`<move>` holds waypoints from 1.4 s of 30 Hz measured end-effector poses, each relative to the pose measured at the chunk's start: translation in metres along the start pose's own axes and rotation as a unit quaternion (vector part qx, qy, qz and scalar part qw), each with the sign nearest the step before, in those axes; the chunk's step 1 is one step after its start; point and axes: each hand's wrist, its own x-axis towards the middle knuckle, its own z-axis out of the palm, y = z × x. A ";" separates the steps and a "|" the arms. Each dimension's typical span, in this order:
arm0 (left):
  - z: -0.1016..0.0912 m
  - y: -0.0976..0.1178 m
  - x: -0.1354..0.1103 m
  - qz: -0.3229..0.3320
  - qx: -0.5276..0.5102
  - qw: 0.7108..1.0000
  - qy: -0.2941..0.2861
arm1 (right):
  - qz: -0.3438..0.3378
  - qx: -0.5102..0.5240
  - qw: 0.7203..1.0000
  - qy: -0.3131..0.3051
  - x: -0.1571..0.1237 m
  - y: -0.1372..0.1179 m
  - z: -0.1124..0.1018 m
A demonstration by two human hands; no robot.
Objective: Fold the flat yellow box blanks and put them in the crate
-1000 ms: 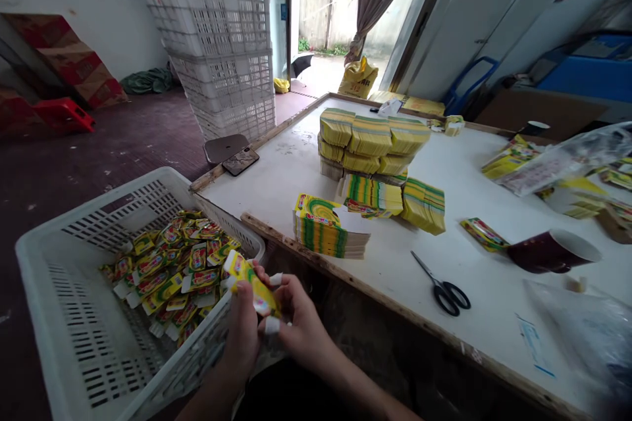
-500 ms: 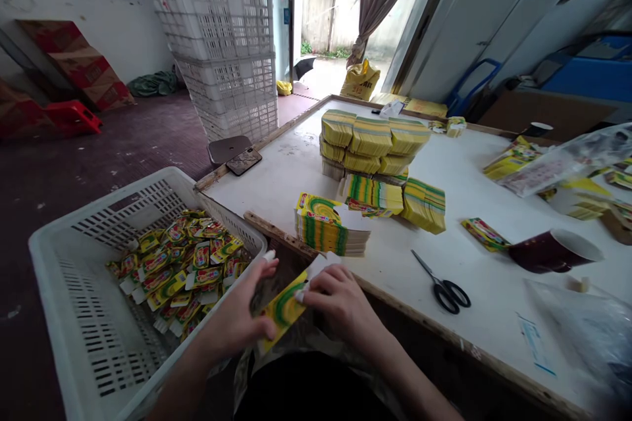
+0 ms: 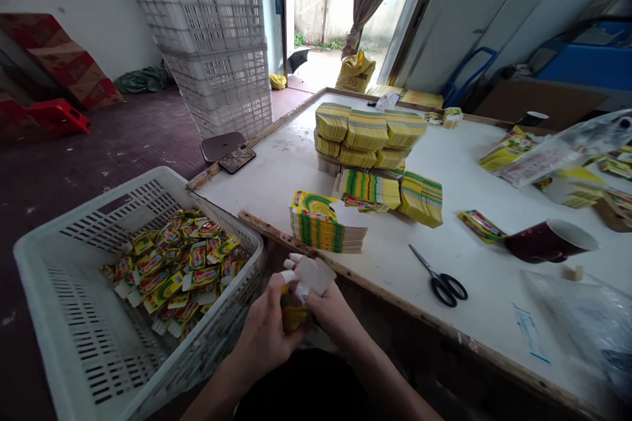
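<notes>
Between my two hands, in front of the table edge, is a small yellow-and-green cardboard carton (image 3: pixel 294 317) with white flaps at its top. My left hand (image 3: pixel 266 322) is closed around its left side, the thumb near the top. My right hand (image 3: pixel 336 316) grips it from the right, by the white flap end. White covers sit on several fingertips. Just beyond, a stack of flat printed cartons (image 3: pixel 316 230) stands on the table. Left of my hands, a white plastic crate (image 3: pixel 44 263) holds many folded small cartons (image 3: pixel 172 276).
More bundled flat cartons (image 3: pixel 368 128) are piled mid-table (image 3: pixel 276 161). Black-handled scissors (image 3: pixel 447 288), a dark mug (image 3: pixel 546 243) and clear plastic bags (image 3: pixel 577 316) lie to the right. A phone (image 3: pixel 237 159) rests at the left edge. Stacked crates (image 3: pixel 212 46) stand behind.
The carton has turned from lying slanted with its printed side showing to standing flap-up. My left hand has moved right and closed on it. The view has shifted slightly.
</notes>
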 end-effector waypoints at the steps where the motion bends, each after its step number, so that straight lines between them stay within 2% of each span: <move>1: 0.002 0.002 0.001 0.005 0.001 1.000 0.000 | 0.022 0.028 0.999 -0.008 0.000 0.000 0.003; 4: 0.001 0.006 0.005 -0.010 -0.003 1.000 -0.011 | 0.057 0.090 0.994 -0.022 -0.002 0.003 0.003; 6: -0.004 0.005 0.009 -0.032 -0.020 0.999 -0.033 | 0.029 0.076 0.996 -0.025 -0.005 0.007 -0.001; 9: -0.008 -0.001 0.012 -0.047 -0.028 0.996 -0.064 | -0.066 -0.081 0.992 -0.076 -0.013 0.012 -0.006; 12: -0.002 -0.008 0.012 -0.008 0.007 0.997 -0.072 | -0.168 -0.264 0.945 -0.097 -0.016 0.015 -0.006; 14: 0.001 -0.010 0.010 0.005 0.019 0.999 -0.042 | -0.209 -0.309 0.924 -0.087 -0.014 0.017 -0.006; 16: -0.001 -0.011 0.009 -0.012 0.024 1.000 -0.005 | -0.233 -0.321 0.916 -0.063 -0.012 0.018 -0.008; 19: -0.014 -0.008 0.009 -0.052 0.042 0.998 -0.002 | -0.239 -0.365 0.898 -0.067 -0.009 0.018 -0.016; 22: -0.028 -0.004 0.009 -0.069 0.052 0.996 -0.023 | -0.207 -0.430 0.870 -0.126 -0.009 0.011 -0.024; 25: -0.035 -0.001 0.009 -0.078 0.047 0.995 -0.046 | -0.197 -0.443 0.857 -0.172 -0.009 -0.006 -0.033; 29: -0.038 0.001 0.011 -0.064 0.042 0.995 -0.061 | -0.190 -0.413 0.860 -0.231 -0.007 -0.025 -0.036; 34: -0.039 0.000 0.013 -0.065 0.094 0.993 -0.012 | -0.187 -0.390 0.887 -0.161 -0.011 -0.005 -0.022; 38: -0.033 -0.003 0.012 -0.073 0.103 0.992 -0.022 | -0.163 -0.354 0.911 -0.133 -0.012 0.014 -0.016; 42: -0.029 -0.003 0.014 -0.096 0.121 0.988 -0.012 | -0.165 -0.377 0.906 -0.101 -0.008 0.016 -0.011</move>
